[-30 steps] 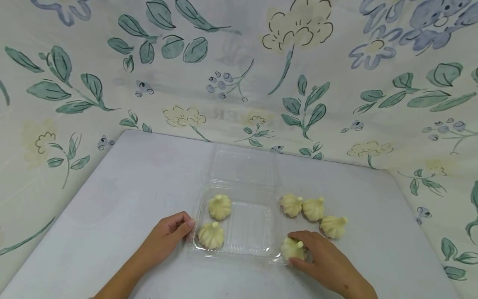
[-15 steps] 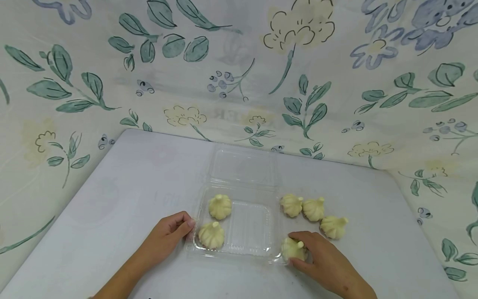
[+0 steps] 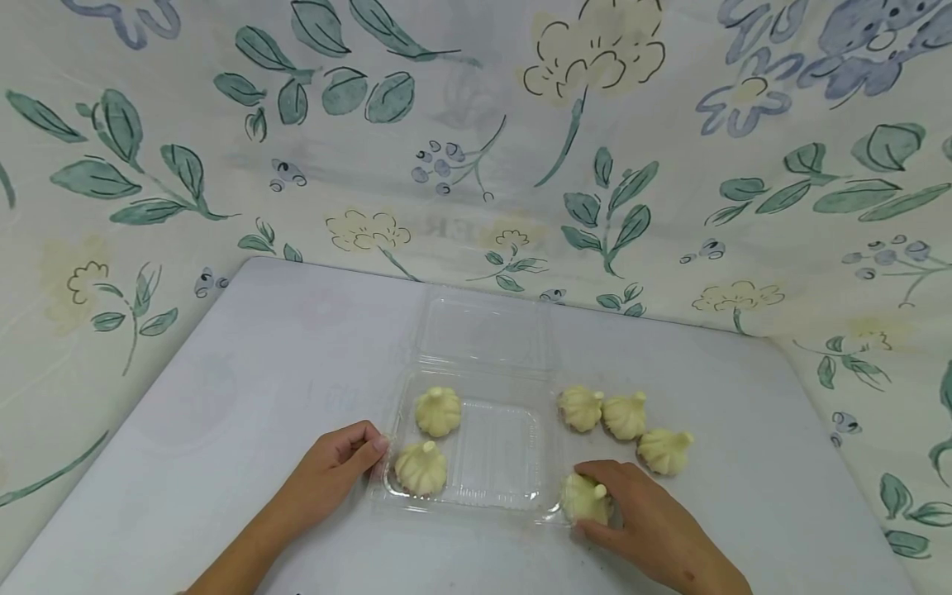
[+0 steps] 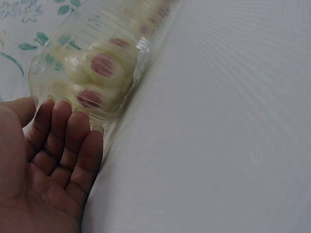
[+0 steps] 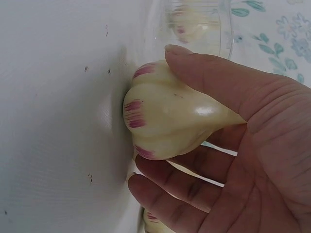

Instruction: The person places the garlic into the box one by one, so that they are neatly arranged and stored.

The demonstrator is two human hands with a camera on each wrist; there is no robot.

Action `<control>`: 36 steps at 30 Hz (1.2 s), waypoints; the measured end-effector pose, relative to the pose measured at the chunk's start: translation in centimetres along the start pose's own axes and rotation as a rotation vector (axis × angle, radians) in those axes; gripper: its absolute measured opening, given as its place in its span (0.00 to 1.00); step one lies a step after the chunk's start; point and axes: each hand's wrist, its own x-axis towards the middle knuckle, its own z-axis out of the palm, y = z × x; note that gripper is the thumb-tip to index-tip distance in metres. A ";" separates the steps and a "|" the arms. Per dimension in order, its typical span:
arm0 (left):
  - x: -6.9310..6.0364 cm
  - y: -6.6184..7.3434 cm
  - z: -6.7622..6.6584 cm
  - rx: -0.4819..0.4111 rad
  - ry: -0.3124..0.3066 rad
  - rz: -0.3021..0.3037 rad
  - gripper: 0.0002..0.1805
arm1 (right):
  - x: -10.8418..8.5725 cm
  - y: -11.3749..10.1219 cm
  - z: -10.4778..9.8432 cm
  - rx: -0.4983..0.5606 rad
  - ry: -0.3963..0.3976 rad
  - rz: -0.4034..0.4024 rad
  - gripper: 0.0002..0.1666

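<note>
A clear plastic clamshell container [image 3: 497, 459] lies with its lid folded back on the white table. My left hand [image 3: 335, 463] pinches its left rim between thumb and fingertips; in the left wrist view the fingers [image 4: 75, 141] meet the plastic edge. Inside, along the left side, sit a rear garlic bulb [image 3: 438, 411] and a front garlic bulb [image 3: 421, 469]. Just beyond the container's front right corner, my right hand [image 3: 647, 516] grips another garlic bulb [image 3: 583, 499]. The right wrist view has this pale bulb [image 5: 165, 111], streaked purple at its base, against the table between thumb and fingers.
Behind my right hand, three more garlic bulbs lie on the table: a left one [image 3: 579, 409], a middle one [image 3: 624, 416] and a right one [image 3: 664, 452]. The opened lid [image 3: 485, 330] reaches toward the floral cloth [image 3: 476, 165] hanging behind the table.
In my right hand, the garlic bulb has tipped very slightly, its stem a little lower and to the right. The left hand and the container have stayed put.
</note>
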 end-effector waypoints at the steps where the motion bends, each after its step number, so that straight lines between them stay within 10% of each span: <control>1: 0.0 0.0 0.0 -0.001 0.000 -0.001 0.13 | 0.0 0.0 0.0 0.000 0.000 -0.002 0.38; 36: 0.2 0.3 -0.1 -0.028 -0.006 0.010 0.13 | -0.2 -0.1 -0.9 0.013 -0.009 0.026 0.41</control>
